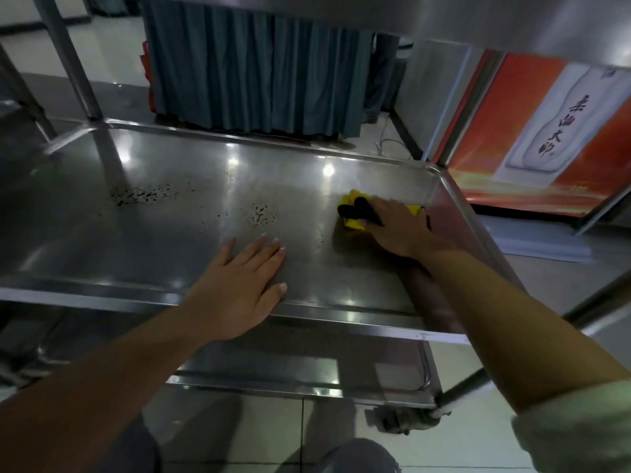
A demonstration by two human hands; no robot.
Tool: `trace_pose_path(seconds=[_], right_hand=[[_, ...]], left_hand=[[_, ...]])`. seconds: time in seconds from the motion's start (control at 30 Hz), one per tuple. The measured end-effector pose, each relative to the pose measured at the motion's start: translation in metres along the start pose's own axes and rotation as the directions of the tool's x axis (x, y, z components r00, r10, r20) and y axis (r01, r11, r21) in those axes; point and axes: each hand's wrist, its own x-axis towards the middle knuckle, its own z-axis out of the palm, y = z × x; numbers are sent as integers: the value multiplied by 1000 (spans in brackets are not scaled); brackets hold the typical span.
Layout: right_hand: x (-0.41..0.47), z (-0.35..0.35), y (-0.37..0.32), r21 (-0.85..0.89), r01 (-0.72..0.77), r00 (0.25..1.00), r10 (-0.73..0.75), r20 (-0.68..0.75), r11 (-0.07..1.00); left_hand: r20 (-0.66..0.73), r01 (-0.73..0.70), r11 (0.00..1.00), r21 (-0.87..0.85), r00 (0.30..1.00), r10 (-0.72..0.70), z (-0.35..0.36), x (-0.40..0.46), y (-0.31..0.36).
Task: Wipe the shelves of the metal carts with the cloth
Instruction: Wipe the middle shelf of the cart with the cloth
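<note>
The middle shelf [191, 213] of a stainless steel cart fills the view, with dark specks in two patches at its left and centre. My right hand [397, 230] presses a yellow cloth [351, 201] with black parts onto the shelf near its right rim, fingers curled over it. My left hand [239, 285] lies flat on the shelf by the front rim, fingers straight and holding nothing.
A lower shelf [290, 373] shows beneath, with a caster wheel [406, 419] at the right. The cart's upper shelf [444, 18] overhangs at the top. A teal skirted table [256, 70] stands behind; an orange poster board [532, 138] leans at right. Another cart's posts [73, 59] rise at left.
</note>
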Motion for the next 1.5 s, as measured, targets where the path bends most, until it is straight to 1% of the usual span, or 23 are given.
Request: trace_pose_path(seconds=[0.1, 0.2, 0.3, 0.33, 0.4, 0.47, 0.53, 0.63, 0.7, 0.77, 0.8, 0.87, 0.9, 1.0, 1.07, 1.17, 1.23, 1.3, 1.37, 1.4, 1.5], right_hand=[[44, -3, 16, 53, -36, 999, 36, 13, 998], [79, -7, 38, 110, -98, 995, 100, -14, 989], [103, -10, 58, 266, -110, 993, 116, -9, 958], [109, -10, 62, 292, -109, 993, 117, -12, 950], [117, -10, 65, 289, -108, 992, 122, -31, 951], [117, -9, 62, 243, -129, 988, 146, -50, 961], [112, -8, 57, 185, -146, 987, 157, -44, 972], [90, -9, 40, 153, -146, 989, 145, 18, 977], [65, -9, 22, 155, -88, 996, 83, 38, 984], [35, -8, 1, 198, -11, 999, 2, 46, 980], [17, -9, -10, 252, 3, 999, -16, 48, 968], [-19, -11, -31, 363, -9, 998, -13, 60, 932], [-36, -11, -39, 365, -11, 998, -16, 68, 931], [-79, -5, -57, 224, 9, 997, -26, 71, 975], [-98, 1, -69, 183, 27, 994, -46, 95, 983], [-96, 4, -77, 95, 69, 993, -77, 88, 993], [-77, 1, -82, 66, -8, 997, 3, 78, 998], [-57, 0, -92, 82, -134, 990, 130, 45, 988], [-48, 5, -104, 109, -195, 981, 195, 16, 975], [-50, 7, -108, 111, -190, 982, 190, 14, 975], [-80, 10, -115, 59, -104, 995, 105, -3, 993]], left_hand=[[-21, 13, 1000, -22, 1000, -13, 3, -2, 0], [-31, 40, 997, -65, 999, -42, 3, -3, 1], [-33, 43, 997, -68, 998, -46, 4, -2, 2], [-34, 43, 997, -70, 998, -46, 4, -2, 3], [-45, 47, 996, -70, 998, -51, 2, -2, 3], [-51, 50, 997, -56, 997, -52, -1, -2, 5], [-50, 64, 997, -45, 997, -66, -2, -2, 6], [-40, 79, 996, -47, 996, -81, -1, -1, 6], [-38, 73, 996, -59, 996, -75, -1, 0, 6], [-47, 57, 997, -48, 997, -60, -1, 0, 5], [-51, 52, 998, -35, 997, -53, -1, -1, 5], [-54, 45, 999, -9, 998, -45, -1, -2, 5], [-56, 47, 999, 5, 997, -47, -2, -2, 6], [-87, 74, 997, 31, 994, -71, -3, -4, 9], [-108, 90, 996, 23, 990, -87, -2, -6, 10], [-116, 101, 995, 9, 988, -99, 1, -4, 9], [-111, 103, 995, 14, 989, -101, 1, -3, 10], [-106, 104, 995, -6, 989, -104, 3, -6, 9], [-104, 109, 993, -38, 988, -112, 3, -15, -2], [-98, 110, 993, -40, 989, -113, 1, -21, -12], [-47, 103, 995, 15, 994, -102, -8, -37, -52]])
